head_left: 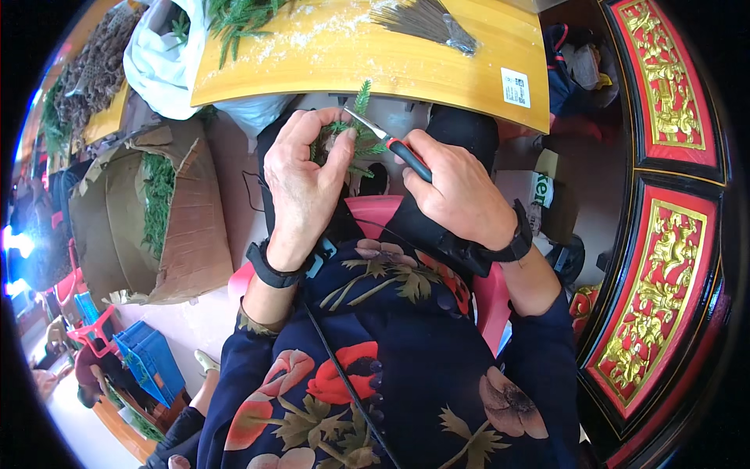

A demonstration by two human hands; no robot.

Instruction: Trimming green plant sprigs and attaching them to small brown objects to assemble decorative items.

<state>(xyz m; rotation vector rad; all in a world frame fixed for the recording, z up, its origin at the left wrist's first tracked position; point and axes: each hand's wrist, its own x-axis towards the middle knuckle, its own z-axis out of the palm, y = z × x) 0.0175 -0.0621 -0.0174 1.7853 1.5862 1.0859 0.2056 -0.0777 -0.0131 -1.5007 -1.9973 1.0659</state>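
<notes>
My left hand (303, 176) pinches a green artificial pine sprig (362, 100) between thumb and fingers, over my lap just off the table's near edge. In my right hand (461, 191) is a pair of pliers (411, 159) with red and black handles, gripped from the right. The metal jaws reach the sprig beside my left thumb, close to its stem. Whether they are closed on the stem is too small to tell. My left fingers partly cover the sprig's lower part.
The yellow table (469, 90) carries a bundle of thin dark stems (426, 23), white crumbs and loose pine sprigs (234, 23). Left are a white plastic bag (160, 66), a cardboard box (191, 227) with greenery and a blue crate (148, 363). Carved red-gold panels (656, 289) stand right.
</notes>
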